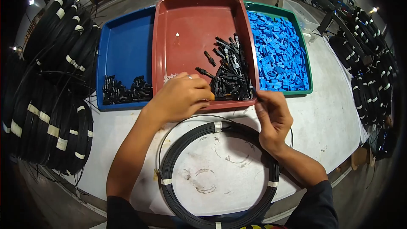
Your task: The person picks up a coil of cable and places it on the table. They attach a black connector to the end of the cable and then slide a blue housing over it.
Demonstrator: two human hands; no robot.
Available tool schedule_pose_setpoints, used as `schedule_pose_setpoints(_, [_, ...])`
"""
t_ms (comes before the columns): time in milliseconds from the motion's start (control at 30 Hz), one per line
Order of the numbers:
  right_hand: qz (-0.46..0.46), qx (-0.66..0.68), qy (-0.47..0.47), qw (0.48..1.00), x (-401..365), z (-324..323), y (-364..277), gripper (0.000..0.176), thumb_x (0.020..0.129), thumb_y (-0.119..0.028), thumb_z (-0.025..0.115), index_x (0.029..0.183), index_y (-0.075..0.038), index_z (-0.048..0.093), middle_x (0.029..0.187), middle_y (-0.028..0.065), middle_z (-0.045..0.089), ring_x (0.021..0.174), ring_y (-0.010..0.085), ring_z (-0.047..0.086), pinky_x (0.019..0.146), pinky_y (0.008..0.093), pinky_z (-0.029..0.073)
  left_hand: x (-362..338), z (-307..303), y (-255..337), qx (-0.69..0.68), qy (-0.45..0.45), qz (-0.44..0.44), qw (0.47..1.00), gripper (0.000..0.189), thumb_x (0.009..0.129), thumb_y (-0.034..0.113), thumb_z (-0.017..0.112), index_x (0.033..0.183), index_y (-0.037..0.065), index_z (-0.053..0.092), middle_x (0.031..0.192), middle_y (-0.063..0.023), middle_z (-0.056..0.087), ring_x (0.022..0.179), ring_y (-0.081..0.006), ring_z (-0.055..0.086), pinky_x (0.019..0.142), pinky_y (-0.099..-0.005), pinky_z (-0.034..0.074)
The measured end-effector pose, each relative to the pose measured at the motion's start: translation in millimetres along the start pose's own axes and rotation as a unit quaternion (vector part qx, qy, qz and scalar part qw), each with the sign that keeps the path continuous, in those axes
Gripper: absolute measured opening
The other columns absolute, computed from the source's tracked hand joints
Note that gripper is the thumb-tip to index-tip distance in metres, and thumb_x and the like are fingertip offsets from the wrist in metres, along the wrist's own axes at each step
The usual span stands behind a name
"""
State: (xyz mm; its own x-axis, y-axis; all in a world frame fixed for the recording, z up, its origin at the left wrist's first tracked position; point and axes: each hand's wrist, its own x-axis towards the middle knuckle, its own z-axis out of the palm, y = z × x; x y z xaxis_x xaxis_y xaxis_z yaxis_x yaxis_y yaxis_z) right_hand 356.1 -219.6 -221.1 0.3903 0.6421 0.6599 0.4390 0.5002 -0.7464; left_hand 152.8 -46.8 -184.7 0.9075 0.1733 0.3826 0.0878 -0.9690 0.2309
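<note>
My left hand (pixel 184 96) reaches over the front edge of the red tray (pixel 190 29), beside a pile of black connectors (pixel 231 70). Its fingers are bent together, and whatever they hold is hidden. Near the tray's front right corner, my right hand (pixel 273 121) pinches a thin black cable end between thumb and fingers. Below both hands lies a coil of black cable (pixel 168 165), bound with white tape, on the white table (pixel 335 131). A few small white pieces (pixel 170 77) sit in the tray behind my left hand.
To the left, a blue tray (pixel 127 38) holds more black connectors (pixel 127 89). A green tray (pixel 310 74) on the right holds blue clips (pixel 277 51). Taped black cable coils stand at the left (pixel 55 123) and right (pixel 369 97).
</note>
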Motion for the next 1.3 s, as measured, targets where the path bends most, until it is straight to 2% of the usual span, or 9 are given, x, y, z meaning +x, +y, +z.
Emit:
schedule_pose_setpoints(133, [-0.03,0.069,0.008,0.997,-2,-1,8,0.032,0.097,0.01,0.058,0.128,0.001,0.054,0.116,0.0077,0.053,0.096,0.0114,0.054,0.084,0.0238,0.043,25,20,6,-0.082,0.022,0.065,0.994,0.014,0.078,0.013,0.079,0.092,0.013,0.076,0.091,0.0006,0.068,0.092,-0.0205,0.065,0.084,-0.0374,0.047])
schedule_pose_setpoints(333, [-0.139,0.009,0.006,0.99,-7,-2,4,0.031,0.098,0.01,0.052,0.127,-0.002,0.047,0.108,0.0126,0.052,0.09,0.0152,0.052,0.08,0.0266,0.046,64,52,20,-0.058,-0.03,0.117,0.991,0.014,0.077,0.019,0.08,0.091,0.016,0.076,0.108,0.0008,0.062,0.106,-0.0205,0.057,0.091,-0.0411,0.041])
schedule_pose_setpoints(533, [-0.171,-0.024,-0.044,0.984,-5,-4,-4,0.03,0.097,0.012,0.051,0.124,0.0,0.047,0.107,0.0132,0.051,0.087,0.0147,0.048,0.081,0.0243,0.043,75,62,26,0.066,-0.049,0.175,0.981,0.017,0.082,0.02,0.072,0.096,0.011,0.069,0.107,0.0002,0.061,0.099,-0.0191,0.057,0.084,-0.0377,0.042])
schedule_pose_setpoints(633, [-0.15,0.01,-0.021,0.988,-5,-3,0,0.032,0.093,0.012,0.062,0.122,0.001,0.056,0.11,0.0153,0.058,0.095,0.0195,0.057,0.08,0.025,0.046,77,70,25,0.083,-0.02,0.179,0.98,0.014,0.083,0.021,0.071,0.092,0.011,0.066,0.105,0.0003,0.062,0.094,-0.0184,0.057,0.08,-0.0359,0.043])
schedule_pose_setpoints(867, [-0.132,0.018,-0.04,0.99,-7,-3,0,0.032,0.093,0.013,0.062,0.122,0.001,0.057,0.11,0.0153,0.058,0.092,0.0176,0.058,0.075,0.0239,0.047,77,74,24,0.061,0.015,0.183,0.981,0.015,0.083,0.02,0.07,0.093,0.011,0.066,0.103,-0.0001,0.062,0.091,-0.018,0.058,0.08,-0.0351,0.042])
schedule_pose_setpoints(967, [-0.137,-0.011,-0.044,0.99,-8,-6,1,0.036,0.089,0.016,0.061,0.122,0.001,0.058,0.107,0.0169,0.058,0.091,0.0225,0.058,0.081,0.028,0.048,71,77,18,0.03,0.033,0.219,0.975,0.016,0.08,0.018,0.07,0.094,0.01,0.068,0.116,-0.0027,0.063,0.1,-0.0189,0.06,0.084,-0.0352,0.042])
schedule_pose_setpoints(1133, [-0.193,-0.056,-0.098,0.975,-7,-9,-4,0.047,0.078,0.02,0.063,0.119,-0.003,0.06,0.099,0.0143,0.059,0.083,0.0224,0.057,0.07,0.0296,0.046,32,33,9,-0.139,0.104,0.132,0.976,0.013,0.084,0.013,0.075,0.094,0.008,0.068,0.118,-0.0058,0.066,0.108,-0.0253,0.063,0.092,-0.0414,0.046])
schedule_pose_setpoints(1167, [-0.198,-0.07,-0.133,0.969,-5,-9,-7,0.045,0.08,0.018,0.053,0.119,-0.002,0.055,0.099,0.0147,0.055,0.08,0.0196,0.053,0.069,0.0272,0.044,18,18,-1,-0.091,0.083,0.087,0.989,0.012,0.084,0.013,0.075,0.094,0.008,0.069,0.116,-0.0056,0.067,0.109,-0.0249,0.063,0.092,-0.0411,0.046])
schedule_pose_setpoints(1300, [-0.185,-0.077,-0.197,0.96,-1,-7,-11,0.047,0.077,0.02,0.054,0.118,-0.003,0.056,0.099,0.0145,0.053,0.074,0.0173,0.054,0.064,0.0272,0.044,-27,-25,-36,0.074,0.028,-0.006,0.997,0.012,0.081,0.01,0.074,0.093,0.009,0.072,0.108,-0.0036,0.071,0.109,-0.0233,0.064,0.094,-0.0385,0.046])
